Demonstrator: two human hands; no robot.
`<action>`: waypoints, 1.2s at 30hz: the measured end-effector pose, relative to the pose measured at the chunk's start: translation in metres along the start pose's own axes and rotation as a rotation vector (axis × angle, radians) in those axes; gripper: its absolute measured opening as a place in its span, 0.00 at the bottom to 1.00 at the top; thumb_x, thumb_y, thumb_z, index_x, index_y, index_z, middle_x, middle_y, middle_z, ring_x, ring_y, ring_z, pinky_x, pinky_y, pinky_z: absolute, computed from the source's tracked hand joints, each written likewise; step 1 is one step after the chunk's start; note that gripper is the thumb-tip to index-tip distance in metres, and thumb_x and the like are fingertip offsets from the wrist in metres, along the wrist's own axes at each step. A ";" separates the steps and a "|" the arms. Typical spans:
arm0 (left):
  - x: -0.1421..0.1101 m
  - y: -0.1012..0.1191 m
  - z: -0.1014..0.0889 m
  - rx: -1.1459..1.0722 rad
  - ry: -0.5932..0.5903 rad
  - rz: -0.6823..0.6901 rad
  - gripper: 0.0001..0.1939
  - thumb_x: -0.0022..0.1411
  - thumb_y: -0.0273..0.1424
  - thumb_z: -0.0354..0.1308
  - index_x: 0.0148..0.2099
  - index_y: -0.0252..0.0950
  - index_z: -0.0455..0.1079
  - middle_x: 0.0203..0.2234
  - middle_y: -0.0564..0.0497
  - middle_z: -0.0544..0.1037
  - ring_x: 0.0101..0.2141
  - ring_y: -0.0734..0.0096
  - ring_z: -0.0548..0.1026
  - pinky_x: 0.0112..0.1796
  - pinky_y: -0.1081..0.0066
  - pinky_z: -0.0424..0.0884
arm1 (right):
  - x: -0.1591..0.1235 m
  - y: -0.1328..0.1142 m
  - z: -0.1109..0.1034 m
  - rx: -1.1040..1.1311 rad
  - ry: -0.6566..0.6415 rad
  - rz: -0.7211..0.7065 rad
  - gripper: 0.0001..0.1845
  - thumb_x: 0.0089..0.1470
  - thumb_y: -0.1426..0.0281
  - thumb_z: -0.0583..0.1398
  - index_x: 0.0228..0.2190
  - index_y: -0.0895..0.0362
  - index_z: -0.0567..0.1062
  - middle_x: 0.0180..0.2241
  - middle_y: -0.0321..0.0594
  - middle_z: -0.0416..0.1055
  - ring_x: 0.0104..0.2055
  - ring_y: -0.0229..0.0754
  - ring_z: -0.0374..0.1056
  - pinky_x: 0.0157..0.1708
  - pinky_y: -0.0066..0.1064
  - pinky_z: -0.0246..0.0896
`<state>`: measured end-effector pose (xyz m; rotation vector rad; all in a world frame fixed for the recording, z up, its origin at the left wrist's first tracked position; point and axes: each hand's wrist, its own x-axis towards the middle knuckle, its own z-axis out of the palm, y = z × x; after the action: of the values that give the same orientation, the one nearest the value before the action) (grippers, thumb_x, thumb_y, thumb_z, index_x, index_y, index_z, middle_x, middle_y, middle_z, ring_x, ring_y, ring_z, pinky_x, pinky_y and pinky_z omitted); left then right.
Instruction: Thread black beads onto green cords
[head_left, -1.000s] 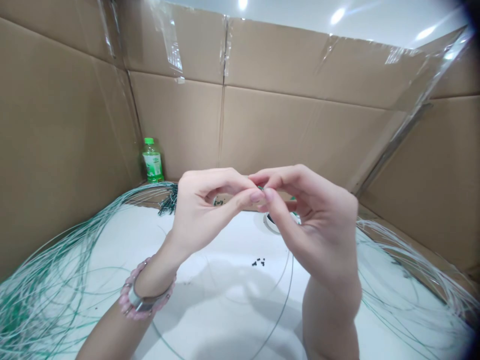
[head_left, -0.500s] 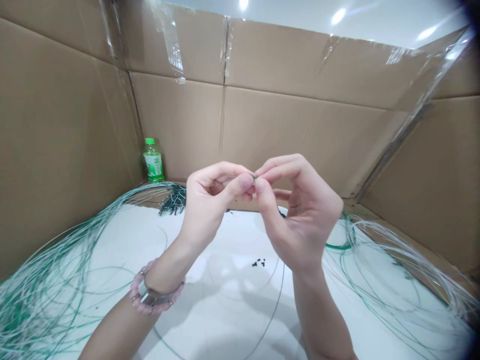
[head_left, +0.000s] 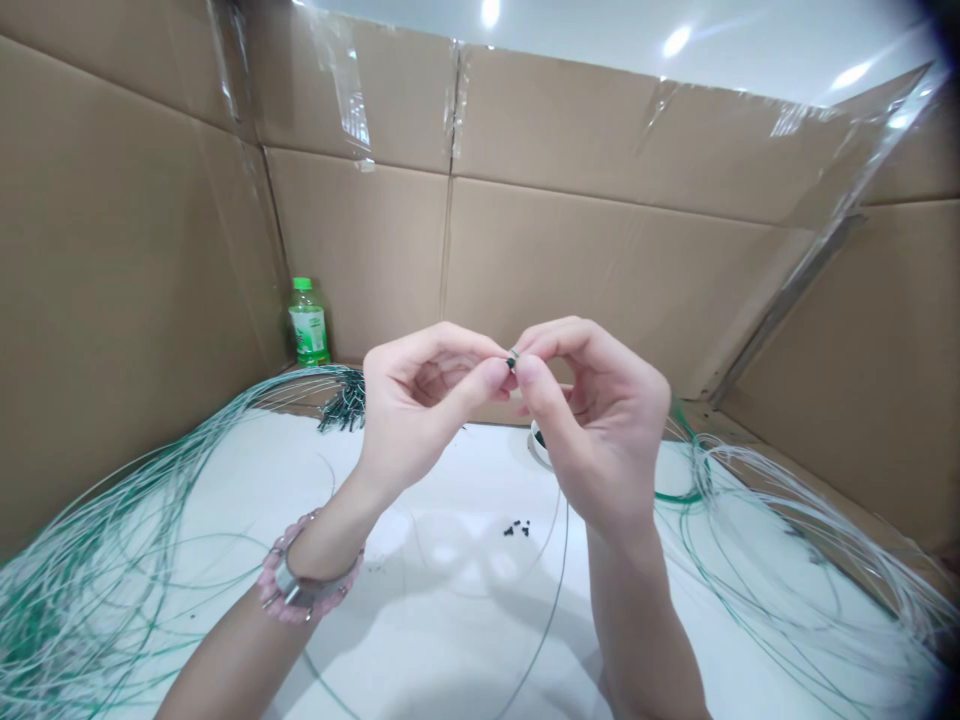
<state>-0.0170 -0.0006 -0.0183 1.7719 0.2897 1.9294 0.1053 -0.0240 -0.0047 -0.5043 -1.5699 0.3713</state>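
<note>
My left hand is closed in a pinch, with a tiny black piece between its thumb and finger. Facing it, my right hand pinches the thin end of a green wire right against the black piece. The fingertips of both hands nearly meet, so whether the wire passes into the piece is hidden. Below the right hand, thin wire strands hang down and curve over the white tabletop. Several similar black pieces lie loose under the hands.
Partly behind my right hand stands a small white bowl with dark contents. Bundles of green and white wires lie at left and right. Dark-tipped wire ends and a green bottle are at the back left. Cardboard walls surround the table.
The hands have shifted slightly, and the fingertips have parted a little. The black piece now shows between them. My right hand is a bit further left, uncovering more of the white bowl.
</note>
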 end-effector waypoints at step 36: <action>-0.002 0.009 0.001 0.230 0.015 0.034 0.02 0.55 0.26 0.62 0.33 0.37 0.76 0.25 0.55 0.80 0.25 0.79 0.77 0.26 0.81 0.76 | -0.005 -0.011 -0.010 -0.279 -0.013 -0.127 0.09 0.48 0.81 0.60 0.28 0.55 0.72 0.29 0.35 0.72 0.31 0.35 0.69 0.23 0.24 0.69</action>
<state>-0.0183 -0.0091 -0.0155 1.9185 0.5076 2.0010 0.1144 -0.0364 -0.0028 -0.6128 -1.6664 0.0585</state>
